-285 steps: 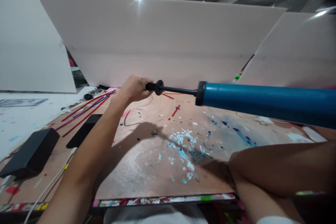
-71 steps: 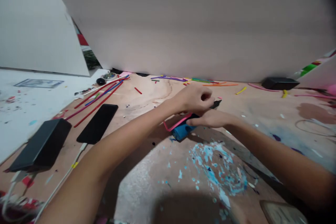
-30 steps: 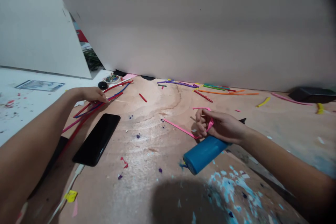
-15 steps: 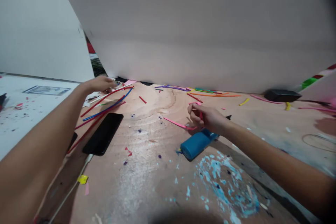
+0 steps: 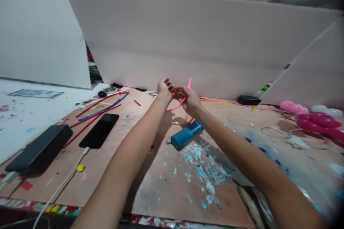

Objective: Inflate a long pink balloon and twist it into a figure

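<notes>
My right hand [image 5: 191,101] is closed on a thin pink uninflated modelling balloon [image 5: 176,108]. One end of the balloon sticks up above the fingers and the rest trails to the left. Beside it, almost touching its fingertips, my left hand [image 5: 165,91] is raised with its fingers loosely bent and apart; nothing shows in it. Under the right wrist lies a blue cylindrical device [image 5: 186,135] on the wooden tabletop [image 5: 150,200].
Red and blue limp balloons [image 5: 103,109] lie left, near a black phone [image 5: 99,131] on a white cable and a dark box [image 5: 40,149]. Inflated pink balloons [image 5: 317,121] sit at right. A pale board [image 5: 188,43] stands behind, with a small black box [image 5: 248,100] before it.
My left hand has left the round item at the back left and come over beside my right hand. The right hand has lifted the pink balloon off the table. The view has tilted up.
</notes>
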